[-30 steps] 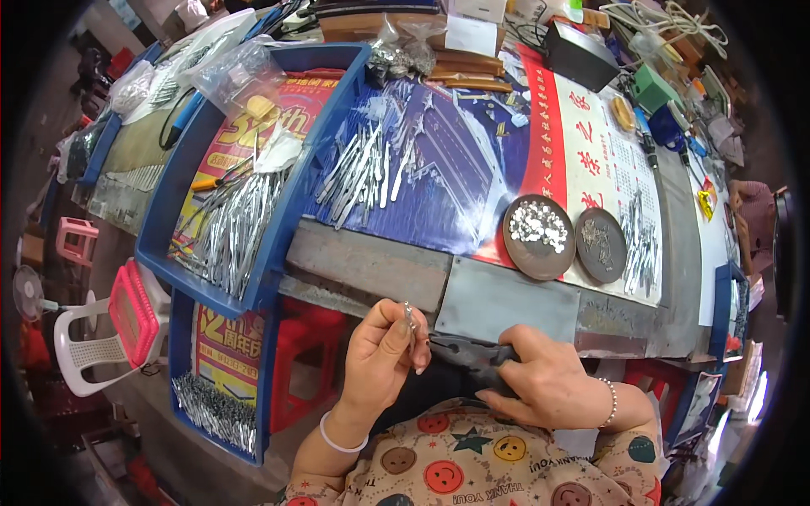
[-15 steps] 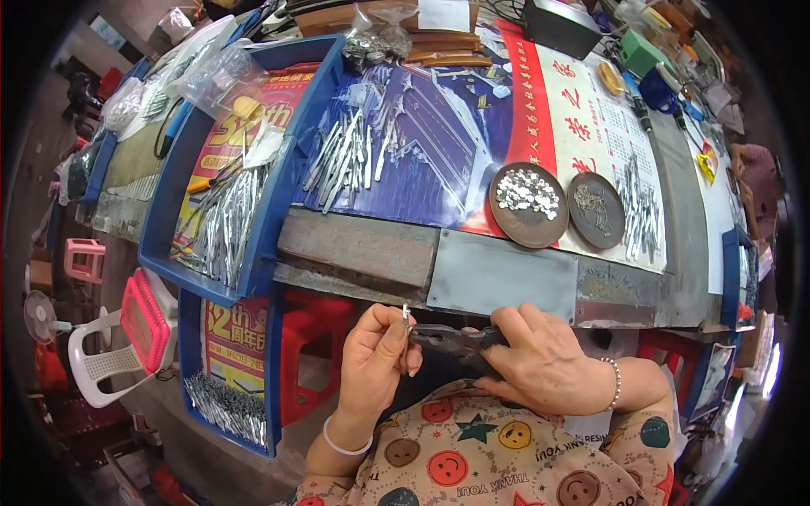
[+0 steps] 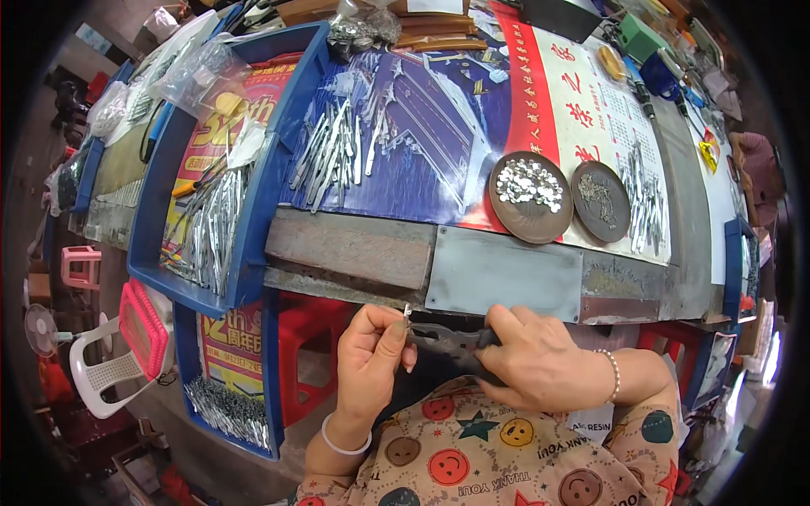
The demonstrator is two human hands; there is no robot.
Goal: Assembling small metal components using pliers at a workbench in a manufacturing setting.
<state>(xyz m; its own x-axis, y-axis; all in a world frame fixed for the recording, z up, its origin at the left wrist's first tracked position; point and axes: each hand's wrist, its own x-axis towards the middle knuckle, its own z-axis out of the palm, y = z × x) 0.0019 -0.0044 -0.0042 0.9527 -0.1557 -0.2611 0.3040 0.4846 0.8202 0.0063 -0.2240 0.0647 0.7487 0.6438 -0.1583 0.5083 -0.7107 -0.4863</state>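
Cluttered tabletop (image 3: 506, 270) at twelve o'clock; left hand (image 3: 371, 354) pinches a small metal piece (image 3: 407, 310), right hand (image 3: 540, 363) grips dark pliers (image 3: 447, 337).

Your left hand (image 3: 371, 350) pinches a small shiny metal piece (image 3: 407, 311); your right hand (image 3: 540, 363) grips pliers (image 3: 447, 337) of dull dark metal with matt black handles. The bench edge (image 3: 506, 270) is matt grey metal plate beside rough worn wood (image 3: 346, 249). Bright metal bits fill a dull brown dish (image 3: 530, 198); the bench cover (image 3: 405, 126) is glossy printed plastic.
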